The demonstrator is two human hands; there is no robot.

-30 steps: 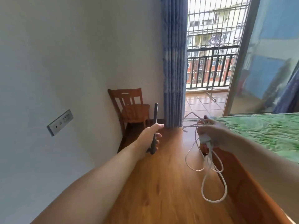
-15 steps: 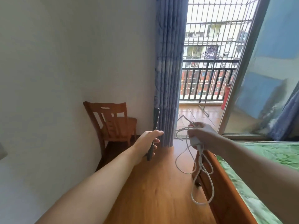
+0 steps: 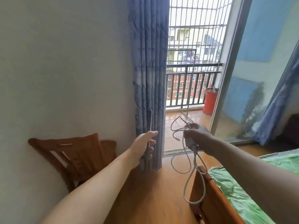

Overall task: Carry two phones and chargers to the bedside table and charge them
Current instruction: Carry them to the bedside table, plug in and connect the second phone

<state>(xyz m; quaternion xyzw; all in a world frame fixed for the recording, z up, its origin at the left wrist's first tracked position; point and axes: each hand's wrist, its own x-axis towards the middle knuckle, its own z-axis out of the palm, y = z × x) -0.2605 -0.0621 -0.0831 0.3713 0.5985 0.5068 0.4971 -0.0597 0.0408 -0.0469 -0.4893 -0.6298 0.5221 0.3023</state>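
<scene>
Left hand [image 3: 142,147], right hand [image 3: 199,136]; 1 phone [image 3: 150,123] seen edge-on, 1 charger bundle [image 3: 189,142], 1 chair [image 3: 77,152], 2 curtains [image 3: 148,70] [image 3: 275,110], 1 bed [image 3: 242,191], 1 bucket [image 3: 210,102].

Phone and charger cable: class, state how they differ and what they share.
The phone is a thin, rigid slab held upright, edge-on; the charger cable is white, limp, hanging in loops. The left hand grips the phone, the right hand the charger cable. Both are held aloft.

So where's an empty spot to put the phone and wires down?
Bare wooden floor runs between the chair and the bed frame. The green bedspread looks bare too. The corner by the chair and curtain is crowded.
</scene>
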